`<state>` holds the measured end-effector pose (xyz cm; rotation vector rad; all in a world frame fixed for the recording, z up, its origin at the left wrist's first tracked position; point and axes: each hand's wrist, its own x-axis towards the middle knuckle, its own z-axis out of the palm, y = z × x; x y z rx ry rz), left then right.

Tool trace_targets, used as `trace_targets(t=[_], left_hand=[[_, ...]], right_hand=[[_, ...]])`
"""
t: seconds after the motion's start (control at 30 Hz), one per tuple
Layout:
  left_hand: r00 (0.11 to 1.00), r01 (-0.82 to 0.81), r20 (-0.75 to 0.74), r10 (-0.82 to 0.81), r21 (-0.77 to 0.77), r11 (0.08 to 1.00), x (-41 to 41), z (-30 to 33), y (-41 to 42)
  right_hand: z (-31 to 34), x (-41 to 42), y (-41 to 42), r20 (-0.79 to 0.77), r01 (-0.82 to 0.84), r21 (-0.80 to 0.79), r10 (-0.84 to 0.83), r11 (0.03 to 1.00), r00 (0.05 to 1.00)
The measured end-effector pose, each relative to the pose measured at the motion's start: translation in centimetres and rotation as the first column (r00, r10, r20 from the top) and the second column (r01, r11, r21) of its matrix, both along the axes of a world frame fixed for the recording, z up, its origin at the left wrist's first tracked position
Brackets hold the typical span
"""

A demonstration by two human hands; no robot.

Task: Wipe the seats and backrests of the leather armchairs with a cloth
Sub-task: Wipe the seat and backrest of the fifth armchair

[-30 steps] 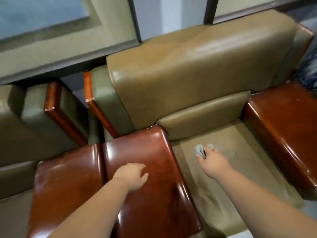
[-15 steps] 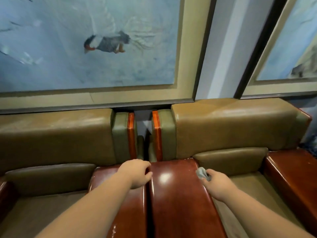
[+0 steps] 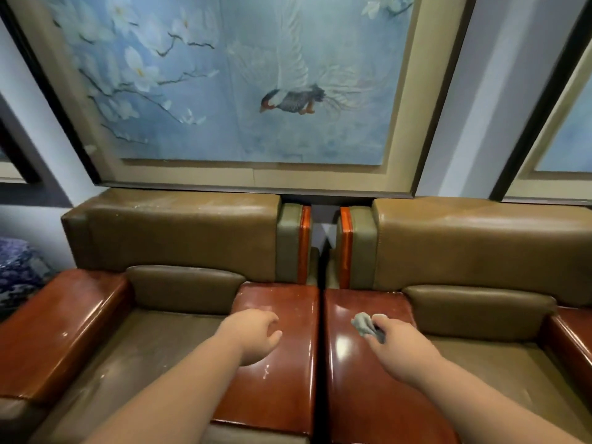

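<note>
Two olive leather armchairs stand side by side against the wall. The left armchair (image 3: 173,238) has a dusty seat (image 3: 150,341); the right armchair (image 3: 480,245) has its seat (image 3: 499,363) at the right. Between them lie two glossy red-brown wooden armrests (image 3: 278,373). My right hand (image 3: 397,347) grips a small crumpled grey cloth (image 3: 363,323) over the right chair's armrest. My left hand (image 3: 256,334) hovers over the left chair's armrest with loosely curled fingers, holding nothing.
A large framed bird-and-blossom painting (image 3: 243,81) hangs above the backrests. A blue patterned ceramic object (image 3: 19,270) stands at the far left. Outer wooden armrests (image 3: 54,328) bound the left chair, and another (image 3: 573,341) the right.
The view has swung up and left from the right chair's seat to both chairs. My right hand with the cloth has moved from that seat onto the middle armrest.
</note>
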<state>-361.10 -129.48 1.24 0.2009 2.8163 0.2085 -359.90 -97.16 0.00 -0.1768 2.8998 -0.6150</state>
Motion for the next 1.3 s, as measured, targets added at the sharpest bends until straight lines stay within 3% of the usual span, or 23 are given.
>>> trace_targets(t=[0.23,0.47,0.77,1.0,1.3], left_hand=[[0.997,-0.073,0.044,0.071,0.056,0.996,9.2,-0.4,-3.0],[0.992,-0.122,0.026,0.121,0.071,0.990,13.6,0.7,-11.2],[0.965,-0.260,0.070,0.253,0.109,0.960,17.3,0.0,-29.8],[0.958,-0.279,0.100,0.270,0.094,0.956,18.9,-0.6,-46.0],[0.923,-0.379,0.128,0.364,0.134,0.915,20.6,-2.4,-57.9]], right_hand=[[-1.6,7.3,-6.0,0.070,-0.062,-0.037,0.065,0.997,0.995],[-1.9,10.1,-13.9,0.094,-0.095,-0.004,0.095,0.995,0.991],[-2.7,9.8,-32.6,0.088,-0.173,0.031,0.170,0.984,0.981],[-4.9,9.7,-49.2,0.126,-0.211,0.017,0.207,0.977,0.970],[-6.5,8.9,-60.5,0.206,-0.253,0.037,0.240,0.967,0.949]])
